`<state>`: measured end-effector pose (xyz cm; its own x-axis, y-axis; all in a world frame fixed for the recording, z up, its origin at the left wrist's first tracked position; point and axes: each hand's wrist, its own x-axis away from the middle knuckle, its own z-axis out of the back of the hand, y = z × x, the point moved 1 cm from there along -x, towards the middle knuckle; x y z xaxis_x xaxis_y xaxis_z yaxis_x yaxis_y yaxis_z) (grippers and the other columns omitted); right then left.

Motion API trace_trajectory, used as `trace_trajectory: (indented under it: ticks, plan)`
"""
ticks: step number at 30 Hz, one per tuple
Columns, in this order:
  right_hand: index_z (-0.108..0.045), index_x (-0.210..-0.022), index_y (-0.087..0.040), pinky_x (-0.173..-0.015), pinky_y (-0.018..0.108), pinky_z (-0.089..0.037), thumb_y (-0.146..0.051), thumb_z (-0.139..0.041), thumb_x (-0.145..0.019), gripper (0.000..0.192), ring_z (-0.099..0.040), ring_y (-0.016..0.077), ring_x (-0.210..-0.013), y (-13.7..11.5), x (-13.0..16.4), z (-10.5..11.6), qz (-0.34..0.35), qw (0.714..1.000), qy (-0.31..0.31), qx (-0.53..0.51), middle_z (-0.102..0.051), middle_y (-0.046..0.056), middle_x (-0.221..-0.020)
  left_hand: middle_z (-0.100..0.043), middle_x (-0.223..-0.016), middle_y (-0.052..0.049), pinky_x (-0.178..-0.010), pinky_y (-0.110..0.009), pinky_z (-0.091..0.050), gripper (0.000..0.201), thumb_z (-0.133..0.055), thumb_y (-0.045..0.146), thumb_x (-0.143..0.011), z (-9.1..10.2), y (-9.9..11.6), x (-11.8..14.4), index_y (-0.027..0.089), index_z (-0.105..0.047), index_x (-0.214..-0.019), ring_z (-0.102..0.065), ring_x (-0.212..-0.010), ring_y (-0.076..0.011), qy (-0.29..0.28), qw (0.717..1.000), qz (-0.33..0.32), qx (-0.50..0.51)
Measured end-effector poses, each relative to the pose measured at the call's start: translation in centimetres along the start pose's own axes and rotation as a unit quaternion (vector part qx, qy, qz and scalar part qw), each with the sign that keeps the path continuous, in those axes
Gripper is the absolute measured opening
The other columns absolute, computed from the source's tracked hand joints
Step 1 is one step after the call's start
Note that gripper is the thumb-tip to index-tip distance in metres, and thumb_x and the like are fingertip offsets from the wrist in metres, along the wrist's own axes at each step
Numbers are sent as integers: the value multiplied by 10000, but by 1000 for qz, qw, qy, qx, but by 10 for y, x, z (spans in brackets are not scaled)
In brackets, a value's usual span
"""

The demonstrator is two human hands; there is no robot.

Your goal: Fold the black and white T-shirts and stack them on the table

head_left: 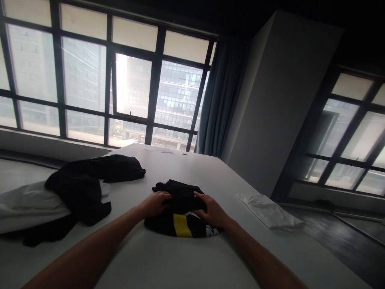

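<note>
A black garment (183,195) with a yellow patch and white lettering lies bunched and partly folded on the white table (168,261) in front of me. My left hand (156,202) grips its left side, the fingers curled into the dark cloth. On the opposite side my right hand (210,209) has hold of the fabric, its thumb under a fold and its fingers over the top. Some fingertips are lost in the black cloth. What kind of garment it is cannot be made out.
Black clothing (81,184) lies crumpled at the left, partly over white cloth (30,204). A flat, folded white cloth (270,210) rests near the table's right edge. Papers (156,149) lie at the far end, before the windows and a blue curtain (222,92).
</note>
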<state>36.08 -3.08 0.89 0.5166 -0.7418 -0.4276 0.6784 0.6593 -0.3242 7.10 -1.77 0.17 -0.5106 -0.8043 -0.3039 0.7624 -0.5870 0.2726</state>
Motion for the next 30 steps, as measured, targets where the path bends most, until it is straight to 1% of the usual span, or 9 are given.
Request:
trace_trajectory:
  ticks: [3,6,9,12,16,20,23,27,30]
  plan:
    - [-659,-1140,-202,-906,361,-457,-251,-624,-766,378,-622,242,-995,-5,-6,-9,-8,1000,-7,24,-688,87,-1052,-583,-1245,-87,-875,-421,-531,323,-552,362,-933,-3,5,-5,189,-576,-1205,-602,-1037,-207,6,1000,3,-8]
    - [-663,-998,-196,-813,317,-465,-244,-521,-816,236,-642,225,-905,22,-9,13,-110,989,87,46,-703,74,-958,-622,-1215,-62,-893,-374,-518,253,-553,318,-923,13,-10,0,235,-627,-1150,-618,-1024,-209,18,1000,15,-18]
    - [-600,-1100,-145,-784,333,-462,-311,-454,-868,320,-644,263,-919,75,5,52,-301,922,225,98,-693,130,-984,-693,-1119,-27,-886,-326,-497,271,-535,186,-854,40,-39,12,268,-684,-1065,-643,-1009,-224,78,991,94,-60]
    - [-481,-1287,-70,-776,366,-467,-343,-570,-794,571,-634,322,-977,124,30,75,-447,856,224,130,-668,202,-1046,-707,-1105,-31,-876,-331,-492,286,-495,214,-832,60,-64,22,248,-700,-1029,-634,-1043,-242,145,969,179,-86]
    - [-376,-1412,-69,-868,359,-457,-269,-588,-756,718,-594,303,-1097,142,41,67,-402,879,182,184,-586,224,-1221,-702,-1129,-39,-897,-329,-477,294,-449,297,-859,66,-71,25,232,-701,-996,-626,-1054,-241,185,964,173,-79]
    - [-538,-1320,-157,-969,349,-416,-296,-592,-772,568,-550,273,-1179,121,24,43,-270,940,52,204,-569,156,-1296,-723,-1072,-67,-852,-326,-491,316,-455,337,-859,57,-58,18,225,-690,-1038,-658,-992,-246,179,968,173,-31]
    - [-656,-1174,-191,-934,335,-432,-272,-605,-765,421,-600,255,-1110,109,17,39,-257,948,-10,189,-638,126,-1212,-742,-953,-62,-807,-330,-503,282,-514,359,-819,54,-53,14,249,-710,-988,-678,-926,-258,160,971,175,24]
    - [-726,-947,-203,-812,284,-457,-216,-526,-800,248,-661,202,-908,110,20,61,-283,944,55,162,-723,63,-947,-739,-891,-54,-768,-326,-522,297,-605,442,-750,74,-54,19,215,-713,-907,-670,-887,-255,257,928,183,197]
    - [-725,-835,-177,-666,252,-451,-203,-494,-797,235,-645,170,-698,114,26,79,-348,927,82,113,-698,40,-730,-731,-809,-76,-620,-312,-524,469,-604,593,-745,95,-54,28,161,-701,-900,-667,-704,-224,196,877,147,412]
